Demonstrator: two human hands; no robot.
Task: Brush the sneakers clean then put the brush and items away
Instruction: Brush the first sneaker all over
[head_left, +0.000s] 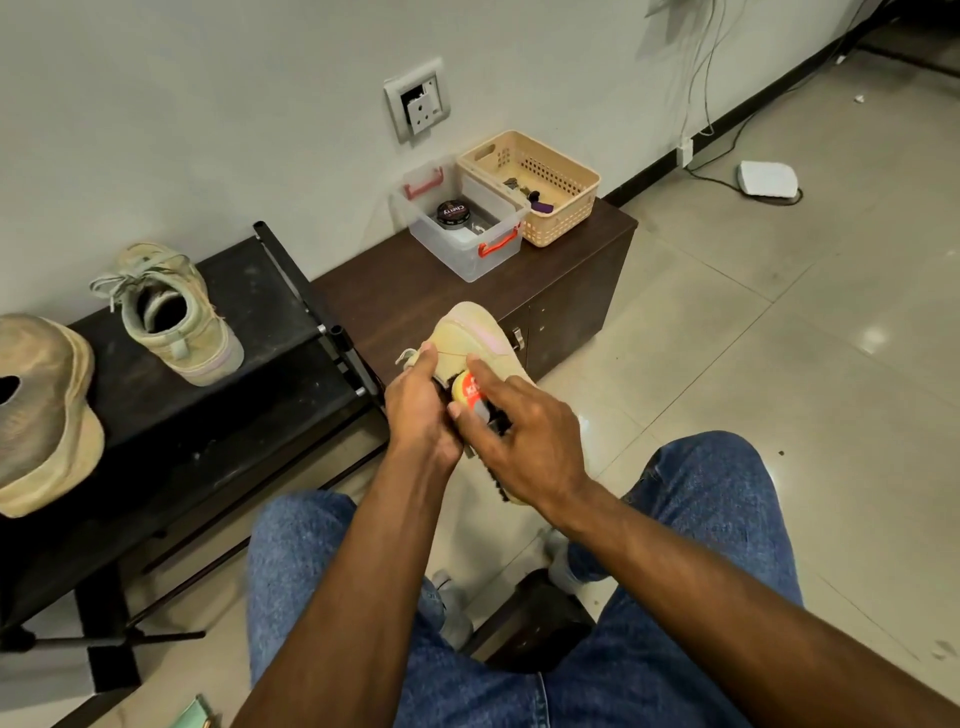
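I sit with my knees apart so I have room to work over the floor (779, 322). My left hand (421, 410) holds a tan sneaker (478, 332) from the side, with my fingers curled round it, so the shoe stays in one place while I clean it. I hold it up in front of me, just past the edge of the brown cabinet (415, 301), where I can see it well. My right hand (524, 441) holds the brush (467, 397), a yellow one with a red label and dark bristles. My thumb and one finger reach along it, and my other fingers are spread out. The bristles are pressed on the shoe, which I think helps rub the dirt off. The other sneaker (176, 317) stands on the black rack (249, 291) to my left, out of my way. I cannot tell if it is clean. Another worn shoe (47, 415) lies at the near end of the rack. On the cabinet by the wall sits a clear box (467, 260) with red handles and a round polish tin (452, 214) inside. Touching it is a tan basket (561, 218) with small things in it. I think the brush goes back there at the end, so they are kept close. I am in the brushing part, and nothing is put away yet.
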